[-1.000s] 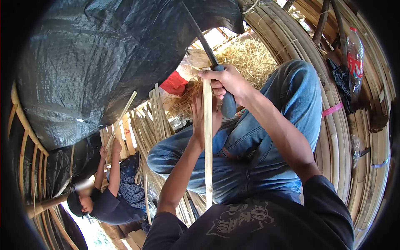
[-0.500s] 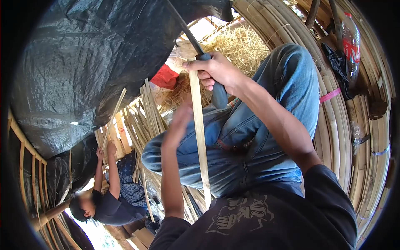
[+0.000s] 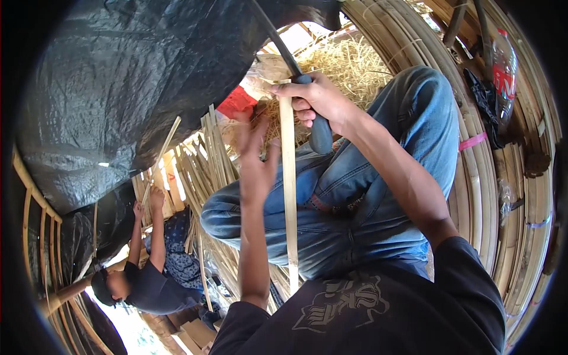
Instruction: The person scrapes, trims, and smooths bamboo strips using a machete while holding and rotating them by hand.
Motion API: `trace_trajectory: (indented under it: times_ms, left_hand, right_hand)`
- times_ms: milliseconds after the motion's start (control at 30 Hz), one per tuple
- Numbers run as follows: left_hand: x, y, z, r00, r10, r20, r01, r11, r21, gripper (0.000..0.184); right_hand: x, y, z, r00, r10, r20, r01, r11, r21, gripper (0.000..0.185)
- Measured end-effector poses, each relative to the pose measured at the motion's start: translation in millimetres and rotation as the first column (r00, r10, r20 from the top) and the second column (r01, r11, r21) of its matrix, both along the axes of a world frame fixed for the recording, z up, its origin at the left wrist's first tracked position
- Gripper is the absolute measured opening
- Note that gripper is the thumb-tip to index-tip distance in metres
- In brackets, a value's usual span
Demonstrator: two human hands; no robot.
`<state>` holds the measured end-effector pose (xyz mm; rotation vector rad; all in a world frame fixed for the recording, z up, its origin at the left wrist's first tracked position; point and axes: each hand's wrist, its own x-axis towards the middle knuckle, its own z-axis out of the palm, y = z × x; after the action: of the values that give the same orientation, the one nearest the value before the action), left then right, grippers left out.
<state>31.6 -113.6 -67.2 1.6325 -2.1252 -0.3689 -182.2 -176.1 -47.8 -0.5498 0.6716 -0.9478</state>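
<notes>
My right hand [image 3: 322, 102] is wrapped round the dark handle [image 3: 321, 135] of a long knife. Its dark blade [image 3: 277, 40] points up and to the left. The thumb of that hand rests over the top end of a pale bamboo strip [image 3: 289, 183], which runs down to my shirt. Just left of the strip is my left hand [image 3: 257, 163], raised with its fingers apart and partly blurred. It holds nothing and does not touch the strip.
At the left a co-worker [image 3: 160, 290] holds up a thin strip [image 3: 164, 148] under a black tarp [image 3: 94, 106]. Bamboo bundles [image 3: 473, 195] curve along the right, with a plastic bottle [image 3: 504, 77]. Straw [image 3: 349, 65] lies ahead, and more strips [image 3: 207, 160] lean beside my knee.
My left hand has moved away from the strip to the left, and its fingers have spread. My right hand keeps its hold on the knife and strip.
</notes>
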Motion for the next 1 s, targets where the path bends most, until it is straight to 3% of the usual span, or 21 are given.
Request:
trace_trajectory:
  times_ms: [67,100,133,167,200,233,300,333,367,400,433,467,500,533,567,633,700,767,833,900,1000]
  left_hand:
    - [10.7,-13.4,32.6,0.814,0.245,0.527,0.008,0.902,-0.431,0.040]
    - [19.3,-15.5,34.4,0.808,0.252,0.533,0.008,0.899,-0.438,0.040]
    - [22.4,-17.2,37.6,0.964,0.105,0.245,-0.054,0.977,-0.208,0.038]
    - [23.6,-18.5,39.9,0.994,0.026,-0.106,-0.022,0.999,0.040,0.037]
    - [20.8,-10.8,39.5,0.944,0.154,-0.293,-0.041,0.933,0.358,0.035]
    - [14.8,-5.3,36.4,0.945,0.149,-0.292,-0.037,0.934,0.356,0.035]
    - [4.3,1.7,29.2,0.801,0.440,-0.406,-0.021,0.699,0.715,0.036]
    - [0.8,-0.5,18.8,0.897,0.226,-0.379,-0.016,0.875,0.484,0.040]
    - [1.0,-1.2,12.9,0.894,0.227,-0.387,-0.014,0.876,0.483,0.040]
    - [1.6,-2.8,7.7,0.987,0.103,0.126,-0.108,0.994,0.033,0.043]
    - [-3.1,-11.3,10.4,0.774,0.212,0.597,0.066,0.910,-0.408,0.046]
    - [5.9,-22.5,5.5,0.881,0.062,0.468,0.142,0.910,-0.389,0.041]
    - [6.2,-31.3,4.0,0.886,0.060,0.460,0.144,0.907,-0.395,0.041]
    - [6.0,-38.3,3.5,0.985,-0.047,-0.166,0.051,0.998,0.022,0.040]
    - [0.6,-41.7,12.3,0.695,0.144,-0.705,0.230,0.884,0.408,0.040]
    - [-7.8,-36.8,8.6,0.623,0.247,-0.742,0.282,0.814,0.507,0.064]
    - [-20.5,-30.7,3.8,0.439,0.269,-0.857,0.528,0.695,0.489,0.071]
    - [-26.8,-20.9,-12.2,0.311,0.288,-0.905,0.617,0.663,0.423,0.072]
    - [-21.5,-6.1,-4.5,0.326,0.321,-0.889,0.656,0.601,0.457,0.058]
    - [-25.9,1.7,1.2,0.416,0.218,-0.883,0.613,0.650,0.449,0.052]
    - [-30.2,5.9,-0.9,0.367,0.277,-0.888,0.560,0.696,0.449,0.038]
  right_hand:
    - [1.3,-1.5,3.5,0.999,-0.001,-0.035,0.001,1.000,-0.002,0.023]
    - [2.3,-0.9,4.3,1.000,0.002,-0.027,-0.003,1.000,-0.010,0.023]
    - [2.7,-0.5,4.4,0.999,0.002,-0.039,-0.003,1.000,-0.012,0.023]
    - [2.6,-0.6,3.8,0.999,0.000,-0.053,-0.001,1.000,-0.013,0.023]
    - [2.9,-1.0,2.0,0.999,0.004,-0.043,-0.005,1.000,-0.013,0.023]
    - [3.3,-1.3,0.8,0.999,0.000,-0.042,0.000,1.000,-0.015,0.023]
    - [3.0,-1.1,-0.8,0.999,0.012,-0.031,-0.012,1.000,-0.010,0.023]
    - [2.7,-1.3,-0.7,0.999,0.010,-0.038,-0.010,1.000,-0.012,0.023]
    - [3.0,-1.3,-0.1,0.999,0.001,-0.051,-0.001,1.000,-0.002,0.024]
    - [4.4,-1.0,0.9,0.998,-0.003,-0.064,0.004,1.000,0.007,0.024]
    - [5.3,-2.9,2.1,0.997,-0.001,-0.082,0.000,1.000,-0.007,0.024]
    - [4.3,-1.9,-0.6,0.998,0.003,-0.064,-0.004,1.000,-0.007,0.025]
    - [3.0,-1.2,-2.4,0.999,0.005,-0.047,-0.006,1.000,-0.004,0.025]
    - [2.8,-1.7,-2.5,0.998,0.005,-0.068,-0.004,1.000,0.010,0.027]
    - [3.1,-2.3,-3.6,0.997,0.004,-0.074,-0.004,1.000,0.009,0.027]
    - [4.3,-5.1,-7.8,0.995,-0.015,-0.096,0.014,1.000,-0.015,0.027]
    - [2.0,-7.3,-12.1,0.997,0.000,-0.082,0.004,0.999,0.048,0.023]
    - [-1.0,-8.2,-8.8,0.990,-0.002,-0.138,0.010,0.998,0.055,0.023]
    - [-0.7,-9.5,-8.4,0.984,-0.005,-0.178,0.012,0.999,0.038,0.024]
    - [0.5,-11.1,-7.5,0.976,0.005,-0.217,0.001,1.000,0.025,0.025]
    - [4.2,-12.7,-7.4,0.936,-0.038,-0.350,0.022,0.999,-0.049,0.034]
